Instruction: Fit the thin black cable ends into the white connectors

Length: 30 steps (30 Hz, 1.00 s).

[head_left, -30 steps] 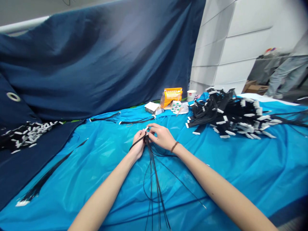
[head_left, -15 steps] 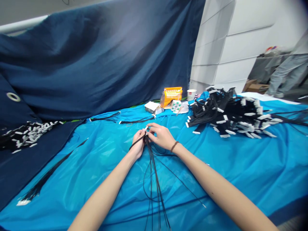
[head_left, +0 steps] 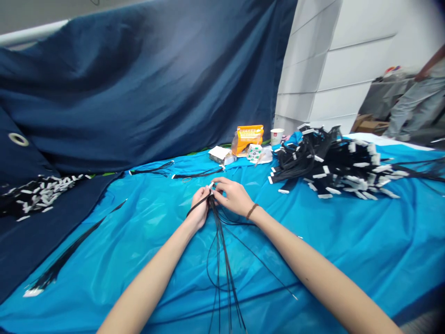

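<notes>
One wrinkly blue sheet over the worktop, tangled black cable heap near its right edge. Floppy black wires fan toward the front edge; crinkly orange pouch at the back. Left hand and right hand pinch a white connector mid-worktop.

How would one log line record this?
left hand: holding white connector | right hand: touching it | black wires: trailing toward camera
</notes>
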Motion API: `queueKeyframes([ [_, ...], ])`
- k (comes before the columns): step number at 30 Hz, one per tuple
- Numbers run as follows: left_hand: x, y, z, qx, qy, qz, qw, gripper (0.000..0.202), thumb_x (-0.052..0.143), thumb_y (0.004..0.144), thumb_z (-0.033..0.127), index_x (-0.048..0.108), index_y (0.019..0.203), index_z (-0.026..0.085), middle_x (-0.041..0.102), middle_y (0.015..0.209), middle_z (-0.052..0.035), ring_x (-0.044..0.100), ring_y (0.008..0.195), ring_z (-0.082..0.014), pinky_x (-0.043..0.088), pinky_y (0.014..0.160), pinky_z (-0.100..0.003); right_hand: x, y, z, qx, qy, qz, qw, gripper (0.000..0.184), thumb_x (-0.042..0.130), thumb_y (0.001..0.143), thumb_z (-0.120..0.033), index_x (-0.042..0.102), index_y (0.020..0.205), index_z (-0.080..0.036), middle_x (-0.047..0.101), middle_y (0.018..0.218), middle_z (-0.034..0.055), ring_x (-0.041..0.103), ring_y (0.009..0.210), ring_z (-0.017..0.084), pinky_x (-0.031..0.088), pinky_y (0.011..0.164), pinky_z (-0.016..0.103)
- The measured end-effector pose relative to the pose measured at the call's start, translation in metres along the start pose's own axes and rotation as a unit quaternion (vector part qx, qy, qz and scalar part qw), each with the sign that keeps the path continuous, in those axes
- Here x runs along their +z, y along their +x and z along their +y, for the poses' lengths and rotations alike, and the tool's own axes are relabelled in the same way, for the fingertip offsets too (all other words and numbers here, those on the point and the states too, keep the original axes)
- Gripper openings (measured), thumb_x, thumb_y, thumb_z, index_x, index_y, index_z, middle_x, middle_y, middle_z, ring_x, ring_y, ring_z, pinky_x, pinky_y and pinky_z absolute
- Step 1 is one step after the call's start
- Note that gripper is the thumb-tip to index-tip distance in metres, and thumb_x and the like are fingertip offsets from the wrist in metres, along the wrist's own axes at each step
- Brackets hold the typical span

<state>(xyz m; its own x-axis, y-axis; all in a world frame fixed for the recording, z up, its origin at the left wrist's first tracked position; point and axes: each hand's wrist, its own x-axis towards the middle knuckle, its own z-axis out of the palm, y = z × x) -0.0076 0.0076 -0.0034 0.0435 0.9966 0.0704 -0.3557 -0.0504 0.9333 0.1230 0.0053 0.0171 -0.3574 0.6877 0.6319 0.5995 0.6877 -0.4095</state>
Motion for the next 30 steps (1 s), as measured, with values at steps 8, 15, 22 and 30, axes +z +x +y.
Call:
queueKeyframes([
  [8,0.0005,-0.0005,0.0005,-0.005,0.001,0.001,1.000,0.033,0.065,0.064,0.042,0.053,0.074,0.014,0.055,0.065,0.0003,0.052,0.055,-0.0097,0.043,0.052,-0.021,-0.0008,0.0002,-0.0003,-0.001,-0.003,-0.004,1.000,0.020,0.047,0.083,-0.024,0.058,0.068,-0.018,0.057,0.111,0.0028,0.058,0.091,0.014,0.042,0.077,0.023],
  [15,0.0028,-0.0017,0.0026,-0.001,-0.002,0.005,1.000,0.033,0.067,0.062,0.042,0.052,0.072,0.014,0.054,0.063,0.0013,0.051,0.055,-0.0086,0.043,0.052,-0.020,-0.0019,0.0008,-0.0012,0.002,-0.004,-0.010,1.000,0.019,0.047,0.083,-0.023,0.059,0.069,-0.018,0.057,0.111,0.0034,0.058,0.091,0.013,0.042,0.077,0.023],
  [22,0.0021,-0.0017,0.0026,-0.001,0.003,0.002,1.000,0.033,0.066,0.063,0.042,0.051,0.072,0.014,0.054,0.063,0.0016,0.051,0.054,-0.0086,0.043,0.051,-0.020,-0.0023,0.0008,-0.0012,-0.001,-0.008,-0.009,1.000,0.019,0.048,0.083,-0.023,0.059,0.069,-0.018,0.057,0.111,0.0031,0.058,0.091,0.013,0.042,0.078,0.022],
  [30,0.0032,-0.0031,0.0036,-0.007,0.006,0.005,1.000,0.035,0.066,0.062,0.043,0.051,0.072,0.014,0.055,0.064,0.0013,0.051,0.055,-0.0090,0.043,0.051,-0.020,-0.0019,0.0007,-0.0007,-0.002,-0.015,-0.011,1.000,0.019,0.047,0.083,-0.024,0.059,0.069,-0.018,0.057,0.111,0.0025,0.058,0.090,0.014,0.042,0.077,0.023],
])
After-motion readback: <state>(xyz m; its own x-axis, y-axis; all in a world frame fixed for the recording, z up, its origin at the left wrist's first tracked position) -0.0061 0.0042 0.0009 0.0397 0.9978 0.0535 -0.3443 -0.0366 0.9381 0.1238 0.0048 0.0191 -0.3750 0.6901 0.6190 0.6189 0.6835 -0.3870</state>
